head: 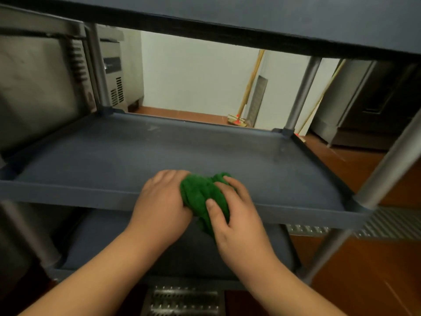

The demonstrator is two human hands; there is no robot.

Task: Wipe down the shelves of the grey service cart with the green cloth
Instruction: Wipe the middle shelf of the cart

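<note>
- The green cloth (203, 197) is bunched up at the front lip of the grey cart's middle shelf (95, 160), gripped from both sides.
- The left hand (163, 201) clasps its left side, fingers curled around the wad.
- The right hand (234, 215) closes on its right side, thumb pressing on top.
- Beyond the grip, the shelf surface shows pale smears.
- Below the hands lies the bottom shelf (109, 242); above them, the top shelf (227, 14).

A white wall (193, 71) stands at the back. A broom (238, 119) with a long wooden stick leans on it, its brush on the brown floor (355, 160). A shiny metal machine (114, 74) with little slits stands on the left. A metal drain grate (184, 301) lies in the floor.
</note>
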